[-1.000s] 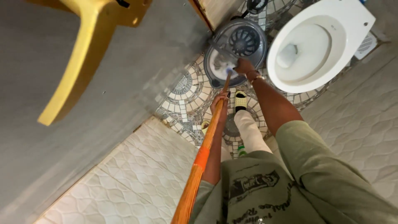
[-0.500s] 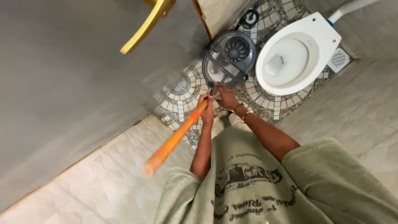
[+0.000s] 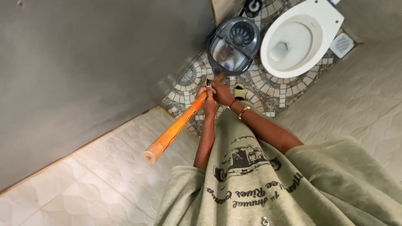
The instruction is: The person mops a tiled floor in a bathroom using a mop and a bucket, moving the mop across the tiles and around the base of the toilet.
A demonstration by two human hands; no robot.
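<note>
head view: both hands grip an orange mop handle above a grey spin-mop bucket.
left hand (image 3: 208, 104) and right hand (image 3: 221, 93) are clenched around the orange mop handle (image 3: 178, 127), touching each other near its lower part; its free end tilts out toward 8 o'clock, its lower end points at the grey spin-mop bucket (image 3: 233, 45) at 12 o'clock. the mop head seems to be inside the bucket, though it is blurred. judged step: working the mop in the bucket; the next move calls for a firm two-handed grip and a straight lift clear of the rim. white toilet bowl (image 3: 298, 37) sits at 1 o'clock, just beside the bucket, on the mosaic tile floor (image 3: 274, 90). no packages or signs show.
</note>
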